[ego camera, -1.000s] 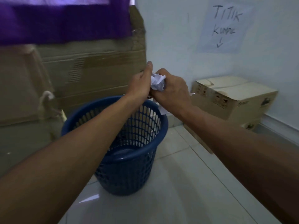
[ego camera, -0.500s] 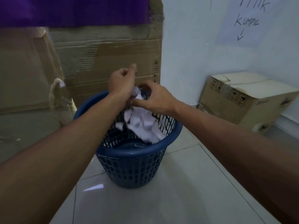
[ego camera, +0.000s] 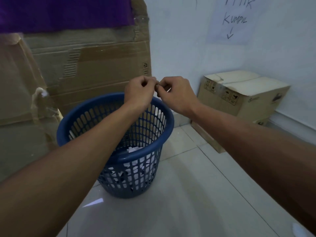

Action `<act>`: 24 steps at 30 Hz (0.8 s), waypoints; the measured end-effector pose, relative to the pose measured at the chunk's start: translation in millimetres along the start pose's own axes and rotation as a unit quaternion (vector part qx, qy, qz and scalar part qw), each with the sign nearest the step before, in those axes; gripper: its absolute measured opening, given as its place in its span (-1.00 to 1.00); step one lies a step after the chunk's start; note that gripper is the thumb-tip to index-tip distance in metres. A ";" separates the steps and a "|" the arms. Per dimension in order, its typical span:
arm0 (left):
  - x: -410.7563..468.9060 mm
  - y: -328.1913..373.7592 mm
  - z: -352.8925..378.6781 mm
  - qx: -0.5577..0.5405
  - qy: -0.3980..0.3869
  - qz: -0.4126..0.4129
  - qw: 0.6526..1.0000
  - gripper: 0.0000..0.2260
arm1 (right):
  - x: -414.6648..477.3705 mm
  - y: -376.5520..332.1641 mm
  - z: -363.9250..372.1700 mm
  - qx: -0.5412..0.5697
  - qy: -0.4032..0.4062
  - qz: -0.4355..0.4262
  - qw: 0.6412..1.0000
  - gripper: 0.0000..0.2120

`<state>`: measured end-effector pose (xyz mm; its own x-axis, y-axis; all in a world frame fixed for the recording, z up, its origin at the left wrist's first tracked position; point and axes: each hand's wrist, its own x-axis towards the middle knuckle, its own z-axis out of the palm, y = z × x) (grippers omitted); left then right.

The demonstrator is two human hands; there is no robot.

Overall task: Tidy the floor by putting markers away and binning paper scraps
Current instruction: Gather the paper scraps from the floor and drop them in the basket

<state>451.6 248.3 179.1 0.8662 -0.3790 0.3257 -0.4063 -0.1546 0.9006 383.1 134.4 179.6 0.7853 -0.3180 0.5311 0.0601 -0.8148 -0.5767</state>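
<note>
and there it goes, the paper scraps (ego camera: 135, 149) are down inside the blue basket (ego camera: 168, 117) now, a white heap at the bottom showing over the near rim and through the slots in the lower middle of the frame. a second ago that wad was crumpled between both hands above the rim, half a second ago it was spilling out of them, and now nothing white is left up top

left hand (ego camera: 138, 93) and right hand (ego camera: 176, 94) hang over the far rim of the basket, just above centre frame, fingertips touching each other, fingers curled in. both look loosely closed on nothing, though whether a last tiny shred is pinched between the fingertips is too small to tell

the view has swung a little too, the basket sitting more central than before, the tall cardboard sheet (ego camera: 95, 69) behind it at left, the small carton (ego camera: 242, 96) against the wall at right, the handwritten sign (ego camera: 230, 19) in the upper right corner

so for the task, this load of paper reads as binned. no markers show anywhere on the tiles (ego camera: 196, 194) in this frame, so that half can't be judged from here. one small pale spot sits at the bottom right edge of the frame, possibly another scrap, too blurred to call
</note>
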 end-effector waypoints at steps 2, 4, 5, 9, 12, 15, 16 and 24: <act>-6.2 8.0 13.8 -0.008 -0.014 0.010 1.000 -0.80 | -6.9 9.1 -15.5 -0.021 0.015 0.005 1.000 -0.82; -14.2 16.8 30.7 -0.013 -0.031 0.018 0.999 -0.81 | -17.2 22.2 -34.5 -0.044 0.030 0.015 0.998 -0.82; -18.5 20.7 40.0 -0.014 -0.038 0.020 0.999 -0.82 | -23.4 29.7 -44.8 -0.059 0.037 0.022 0.997 -0.83; -36.1 29.9 77.8 -0.021 -0.063 0.022 0.998 -0.84 | -52.8 61.2 -85.5 -0.098 0.073 0.056 0.991 -0.82; -53.3 33.1 108.7 -0.017 -0.087 0.030 0.996 -0.86 | -79.2 83.5 -114.5 -0.132 0.089 0.079 0.984 -0.82; -73.2 35.5 141.0 -0.007 -0.117 0.044 0.992 -0.88 | -106.2 101.5 -143.7 -0.161 0.086 0.101 0.978 -0.83; -81.4 37.3 153.2 -0.005 -0.133 0.048 0.990 -0.88 | -116.5 107.8 -154.7 -0.165 0.087 0.110 0.976 -0.83; -146.8 38.1 246.4 0.006 -0.265 0.041 0.964 -0.89 | -206.2 152.8 -217.7 -0.184 0.107 0.210 0.954 -0.82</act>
<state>237.3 73.2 94.6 0.5630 -0.8019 0.2001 -0.4722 -0.1135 0.8741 96.3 -30.1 117.1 0.5460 -0.7139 0.4384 -0.4844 -0.6960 -0.5301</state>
